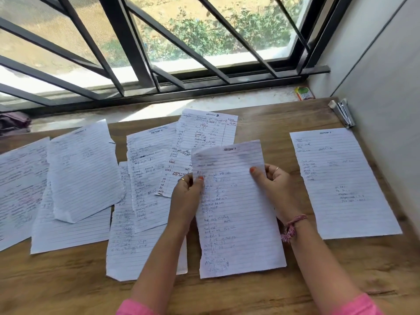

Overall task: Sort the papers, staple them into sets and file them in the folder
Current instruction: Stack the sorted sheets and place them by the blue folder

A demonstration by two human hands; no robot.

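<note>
Far left on the wooden desk [68, 280]: a handwritten lined sheet [20, 189] running off the edge of view, lying flat. Next to it, a mostly blank lined sheet [70, 233] under another page [83, 169] that sits tilted on top, bottom corner curled. Moving in, a loose overlapping heap of written pages [145, 183] near the middle, one headed "Section 4", with a bigger sheet [127, 253] underneath reaching toward the near edge and a page [204, 130] headed "Section 2" poking out at the back. Centre now: left hand [185, 196] pinching the left edge of a lined page [236, 212], thumb on the front, fingers curled behind, ring on one finger. Same page headed "Section 1", full of writing, upper part lifted, bottom end low over the desk; touching or not, cannot tell. Right hand [275, 185] gripping the right edge higher up, thumb pressed on the front, fingers wrapped behind, pink thread bracelet [292, 226] on the wrist. Pink sleeves [361, 305] at the bottom of view. Over to the right, well apart from the heap, a single sheet [343, 183] headed "Section 3", flat and alone. Back right corner by the wall: a stapler [343, 112] lying on the desk, and a small colourful packet [304, 93] on the windowsill [159, 110] below the barred window [159, 42].
</note>
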